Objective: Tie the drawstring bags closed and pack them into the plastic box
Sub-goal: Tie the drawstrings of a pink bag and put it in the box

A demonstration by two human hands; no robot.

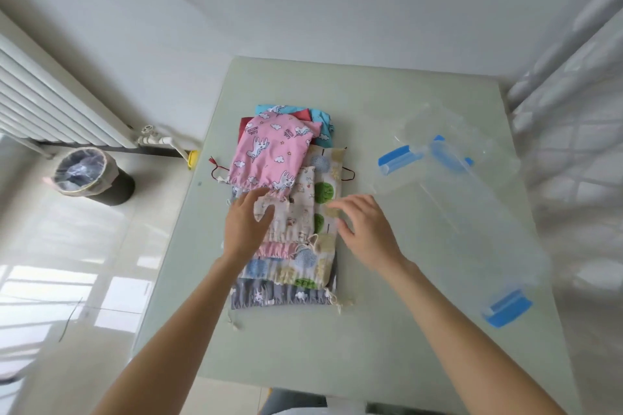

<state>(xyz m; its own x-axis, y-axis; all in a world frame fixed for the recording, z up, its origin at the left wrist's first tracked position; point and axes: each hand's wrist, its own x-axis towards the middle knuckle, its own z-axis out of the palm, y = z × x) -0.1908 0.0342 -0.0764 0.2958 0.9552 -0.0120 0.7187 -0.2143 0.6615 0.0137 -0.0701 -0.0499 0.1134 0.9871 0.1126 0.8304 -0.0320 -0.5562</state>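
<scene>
A pile of several flat drawstring bags lies in the middle of the pale table (pixel 303 347). On top is a pink bag (pixel 266 152) with white animals; under it lie a small cream printed bag (pixel 296 212), a tree-print bag (pixel 325 192), a grey bag (pixel 279 296) nearest me and a blue bag (pixel 320 118) at the far end. My left hand (pixel 246 226) rests with spread fingers on the cream bag, just below the pink bag's gathered mouth. My right hand (pixel 364 229) hovers over the tree-print bag, fingers loosely bent, holding nothing. The clear plastic box (pixel 478 212) with blue clips lies to the right.
A clear lid with blue clips (pixel 428 155) lies by the box at the table's right. A black waste bin (pixel 91 178) with a plastic liner stands on the floor to the left, below a white radiator (pixel 43 101). A window with sheer curtains (pixel 573 111) is on the right.
</scene>
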